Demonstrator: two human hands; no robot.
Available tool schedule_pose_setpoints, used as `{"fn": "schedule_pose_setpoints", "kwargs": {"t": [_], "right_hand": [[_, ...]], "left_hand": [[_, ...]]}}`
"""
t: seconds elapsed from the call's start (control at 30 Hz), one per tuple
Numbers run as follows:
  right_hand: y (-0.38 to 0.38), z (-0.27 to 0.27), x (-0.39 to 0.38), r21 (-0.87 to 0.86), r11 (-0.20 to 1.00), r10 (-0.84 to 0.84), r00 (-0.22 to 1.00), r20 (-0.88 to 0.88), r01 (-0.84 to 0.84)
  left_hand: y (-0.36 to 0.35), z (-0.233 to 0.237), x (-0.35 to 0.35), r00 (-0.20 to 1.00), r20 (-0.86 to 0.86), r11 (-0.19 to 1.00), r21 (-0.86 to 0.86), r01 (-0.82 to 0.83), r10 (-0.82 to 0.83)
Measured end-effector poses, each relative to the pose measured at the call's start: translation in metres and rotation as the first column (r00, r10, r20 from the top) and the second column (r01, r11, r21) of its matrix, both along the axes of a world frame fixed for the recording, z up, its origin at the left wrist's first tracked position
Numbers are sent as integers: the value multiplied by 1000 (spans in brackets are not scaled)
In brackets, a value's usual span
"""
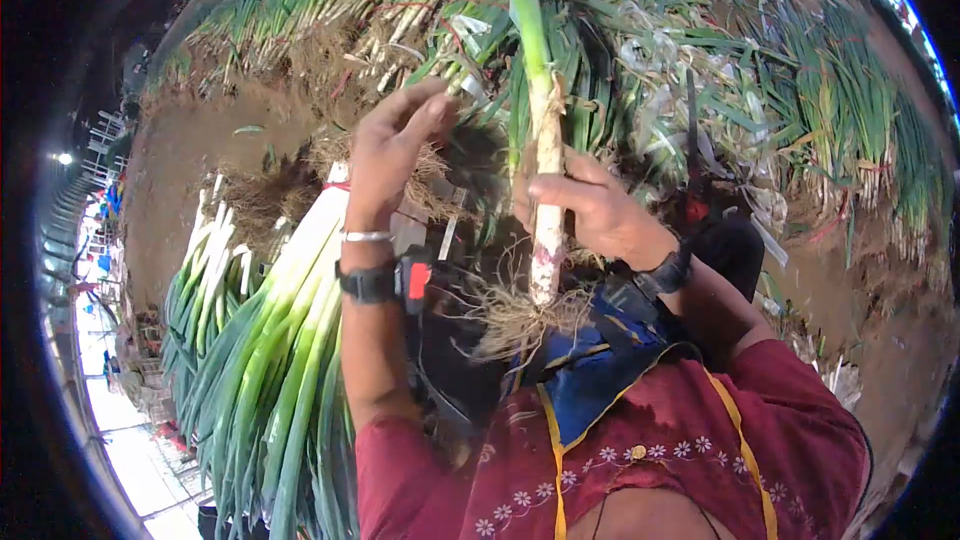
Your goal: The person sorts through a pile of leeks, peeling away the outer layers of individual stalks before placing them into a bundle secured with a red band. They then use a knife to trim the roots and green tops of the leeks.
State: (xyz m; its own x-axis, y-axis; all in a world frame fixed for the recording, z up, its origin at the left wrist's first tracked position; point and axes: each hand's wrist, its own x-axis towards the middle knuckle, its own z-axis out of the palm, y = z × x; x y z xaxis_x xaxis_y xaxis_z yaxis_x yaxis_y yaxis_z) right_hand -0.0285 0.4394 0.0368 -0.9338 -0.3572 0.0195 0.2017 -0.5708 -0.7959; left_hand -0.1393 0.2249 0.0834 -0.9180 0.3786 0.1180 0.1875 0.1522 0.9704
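My right hand (pixel 592 210) is wrapped round the white shank of a large green onion (pixel 547 155). The onion stands nearly upright in view, green leaf at the top, with a bushy root tuft (pixel 535 325) hanging below. Dry, flaky skin clings to its upper shank, and a reddish patch shows low down. To the left, my left hand (pixel 400 140) is closed, thumb and fingers pinching what looks like a peeled leaf strip (pixel 458 78). It is raised beside the onion, apart from it. Under my left arm lies a bundle of cleaned green onions (pixel 285 340) with a red tie.
More green onions (pixel 205 280) lie at the left. Across the back are bundles with earthy roots (pixel 330 50), and heaps of leaf scraps (pixel 660 70) lie at upper right. Further bundles (pixel 850 120) rest at far right on bare soil (pixel 200 140).
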Motion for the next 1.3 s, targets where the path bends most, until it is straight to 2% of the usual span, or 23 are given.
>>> {"fn": "schedule_pose_setpoints", "kwargs": {"t": [0.1, 0.13, 0.23, 0.27, 0.37, 0.4, 0.43, 0.5, 0.6, 0.7, 0.73, 0.83, 0.87, 0.97, 1.0, 1.03, 1.1, 1.2, 1.27, 1.3], "right_hand": [[-3, -27, -11, 263, 965, 42, 992, -117, -10], [-4, -36, -15, 353, 936, 49, 993, -106, -8], [-1, -63, -22, 538, 840, 176, 974, -144, -72], [2, -82, -29, 695, 718, 276, 935, -221, -48], [-3, -124, -45, 808, 589, 209, 964, -167, 13], [-7, -135, -51, 732, 678, 71, 987, -147, 60], [-9, -134, -57, 676, 715, -13, 970, -241, 177], [-18, -109, -70, 556, 805, -146, 978, -147, 204], [-18, -85, -101, 575, 814, -40, 996, -84, 81], [-30, -79, -127, 401, 907, -107, 991, -76, 128], [-36, -85, -138, 408, 905, -151, 988, 40, 121], [-49, -100, -146, 98, 979, -187, 976, 111, 176], [-56, -101, -145, 59, 965, -260, 958, 117, 255], [-66, -101, -140, 42, 948, -316, 947, 59, 314], [-69, -100, -136, 14, 927, -374, 927, 35, 374], [-64, -108, -137, 117, 912, -390, 920, -49, 393], [-48, -102, -127, 417, 856, -224, 946, -234, 306], [-32, -97, -106, 568, 812, -11, 976, -215, 134], [-11, -103, -101, 784, 616, 205, 946, -252, 75], [2, -108, -99, 867, 494, 312, 918, -245, 64]], "left_hand": [[21, -9, -14, 995, 99, 977, 214, -22, 1], [25, -14, -19, 995, 92, 971, 237, 2, -25], [32, -30, -31, 964, 254, 923, 384, -21, -84], [34, -40, -39, 930, 360, 883, 457, -104, -77], [43, -69, -56, 917, 397, 795, 541, -273, 44], [39, -78, -59, 904, 427, 758, 589, -281, 3], [38, -88, -63, 892, 452, 734, 606, -308, 1], [36, -106, -71, 867, 498, 682, 636, -362, -4], [31, -110, -78, 844, 534, 701, 586, -406, 42], [29, -105, -82, 856, 513, 723, 565, -397, 69], [29, -103, -81, 858, 509, 731, 557, -394, 75], [22, -103, -84, 889, 450, 739, 569, -361, 88], [21, -104, -89, 914, 398, 720, 612, -327, 77], [7, -94, -89, 872, 478, 645, 699, -308, -103], [11, -91, -88, 890, 456, 623, 698, -354, -5], [4, -94, -92, 889, 455, 572, 741, -351, -45], [-15, -103, -103, 887, 444, 463, 817, -344, -125], [-40, -101, -115, 913, 364, 373, 885, -278, -183], [-55, -97, -115, 901, 374, 273, 910, -312, -219], [-58, -93, -111, 924, 368, 306, 896, -322, -107]]}}
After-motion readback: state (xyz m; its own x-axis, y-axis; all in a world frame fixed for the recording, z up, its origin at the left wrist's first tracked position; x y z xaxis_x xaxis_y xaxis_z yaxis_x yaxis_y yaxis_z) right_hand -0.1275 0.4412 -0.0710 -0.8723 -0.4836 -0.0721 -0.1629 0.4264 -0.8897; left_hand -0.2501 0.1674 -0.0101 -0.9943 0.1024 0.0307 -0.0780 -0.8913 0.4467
